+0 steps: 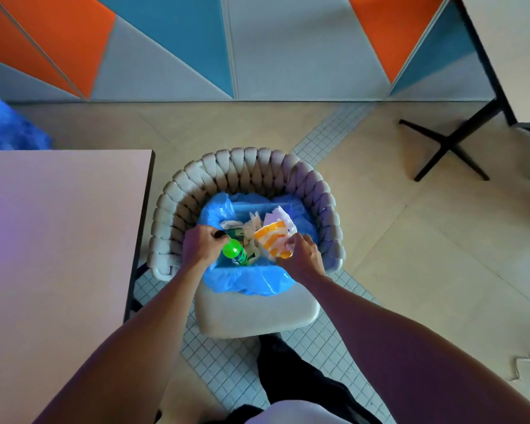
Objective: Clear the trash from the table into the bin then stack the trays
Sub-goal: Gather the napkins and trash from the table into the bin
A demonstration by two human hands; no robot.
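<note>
Blue-lined bin [248,280] stands on a chair [251,313], right of the table [58,224]. Right hand [302,258] pinches an orange wrapper [271,240] over it. Left hand [201,247] is curled against a green bottle [235,254] inside; grip cannot be told.

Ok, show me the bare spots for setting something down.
The table is bare near its right edge. A free strip of seat lies before the bin. The bin is crowded: bottle, wrapper, paper, with the left hand and right hand over it.
</note>
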